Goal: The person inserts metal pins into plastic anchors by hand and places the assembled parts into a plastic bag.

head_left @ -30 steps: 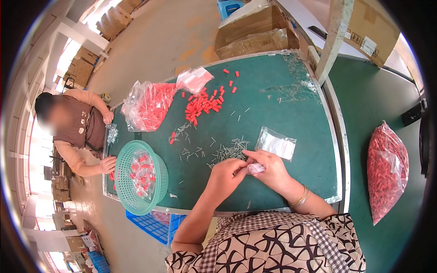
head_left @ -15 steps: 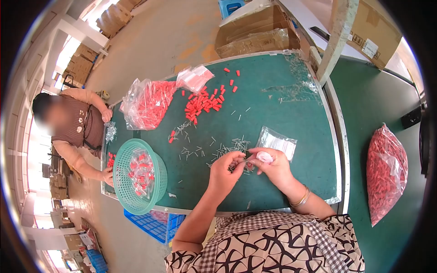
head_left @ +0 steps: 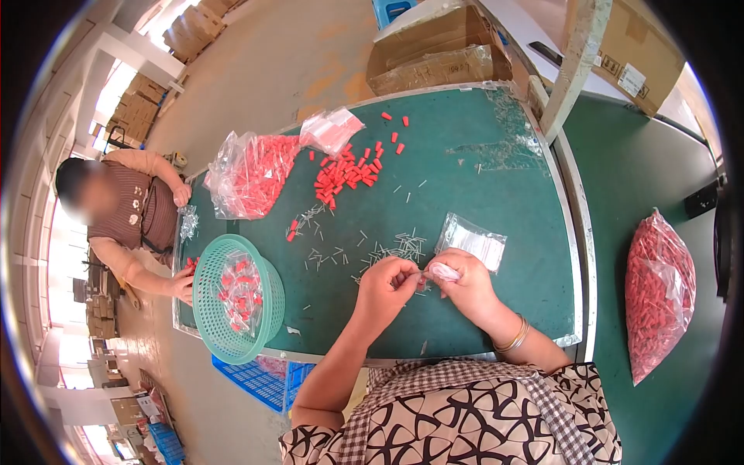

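My left hand (head_left: 387, 288) is closed in a pinch on something I cannot make out, just left of my right hand. My right hand (head_left: 468, 288) is wrapped round a small crumpled clear bag (head_left: 444, 271). The fingertips of both hands nearly meet over the green table (head_left: 511, 209). Silvery pins (head_left: 399, 248) lie in a loose pile just beyond my fingers. Flat clear bags (head_left: 471, 242) rest beside my right hand. Farther off lie a heap of red plugs (head_left: 341, 175) and a big open bag of red plugs (head_left: 260, 174).
A green basket (head_left: 273, 302) holding filled bags stands at the table's left. A co-worker (head_left: 132, 201) is beyond it, one hand at its rim. Blue crate (head_left: 256, 382) below the near edge; cardboard box (head_left: 442, 66) behind; full red bag (head_left: 659, 298) at right.
My hands parted slightly, then came back together at the fingertips, a little lower than the pin pile. The co-worker's hand and the basket shifted slightly.
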Tool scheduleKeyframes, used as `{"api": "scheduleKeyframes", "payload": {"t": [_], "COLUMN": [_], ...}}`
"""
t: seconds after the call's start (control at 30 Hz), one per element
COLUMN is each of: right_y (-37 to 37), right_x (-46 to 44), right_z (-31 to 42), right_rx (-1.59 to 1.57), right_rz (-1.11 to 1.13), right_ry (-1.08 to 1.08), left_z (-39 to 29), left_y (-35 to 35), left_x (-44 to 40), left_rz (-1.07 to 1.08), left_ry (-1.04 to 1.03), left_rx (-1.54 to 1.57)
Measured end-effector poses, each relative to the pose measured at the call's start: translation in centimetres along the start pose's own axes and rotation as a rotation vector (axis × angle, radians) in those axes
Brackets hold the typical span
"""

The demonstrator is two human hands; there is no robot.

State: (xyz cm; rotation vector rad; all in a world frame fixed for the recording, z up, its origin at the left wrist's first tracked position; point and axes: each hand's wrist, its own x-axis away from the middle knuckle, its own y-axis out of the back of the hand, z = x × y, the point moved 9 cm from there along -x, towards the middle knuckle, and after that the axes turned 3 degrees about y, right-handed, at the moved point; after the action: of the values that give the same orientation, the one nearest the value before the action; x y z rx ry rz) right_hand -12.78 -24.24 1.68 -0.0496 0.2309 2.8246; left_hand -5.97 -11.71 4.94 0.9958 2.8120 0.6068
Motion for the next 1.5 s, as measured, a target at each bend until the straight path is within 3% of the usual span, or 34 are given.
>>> {"api": "scheduleKeyframes", "payload": {"t": [0.33, 0.53, 0.73, 0.83, 1.03, 1.17, 1.23, 1.37, 1.47, 1.5], "right_y": [0.3, 0.7, 0.7, 0.4, 0.5, 0.4, 0.6, 0.0, -2.3, -2.9], "right_x": [-0.3, -0.2, -0.1, 0.0, 0.1, 0.2, 0.1, 0.1, 0.8, 1.1], "right_z": [-0.7, 0.3, 0.0, 0.2, 0.6, 0.7, -0.2, -0.4, -0.9, -0.8], "right_rx": [-0.006, 0.011, -0.026, -0.067, 0.007, 0.022, -0.044, -0.341, -0.403, -0.408], "right_rz": [0.023, -0.028, -0.039, -0.015, -0.037, -0.046, -0.047, -0.035, 0.076, 0.107], "right_ry": [-0.027, 0.077, 0.067, 0.066, 0.151, 0.168, 0.081, -0.055, -0.157, -0.165], "left_z": [-0.2, 2.2, 1.1, -1.2, -1.0, 0.1, 0.7, 3.3, -1.3, -2.3], "left_y": [1.3, 1.6, 1.8, 1.4, 0.0, 2.0, 3.5, 7.9, 8.0, 6.8], "left_x": [0.5, 0.5, 0.5, 0.2, -0.2, 0.7, 1.6, 4.2, 4.5, 4.2], "left_rz": [-0.046, -0.030, -0.083, -0.100, 0.023, -0.055, -0.101, -0.202, -0.308, -0.242], "left_ry": [-0.101, 0.095, -0.020, -0.183, -0.228, -0.091, -0.102, 0.052, -0.014, -0.084], "left_rx": [-0.077, 0.052, -0.043, -0.058, -0.233, -0.212, -0.269, -0.043, 0.031, -0.007]}}
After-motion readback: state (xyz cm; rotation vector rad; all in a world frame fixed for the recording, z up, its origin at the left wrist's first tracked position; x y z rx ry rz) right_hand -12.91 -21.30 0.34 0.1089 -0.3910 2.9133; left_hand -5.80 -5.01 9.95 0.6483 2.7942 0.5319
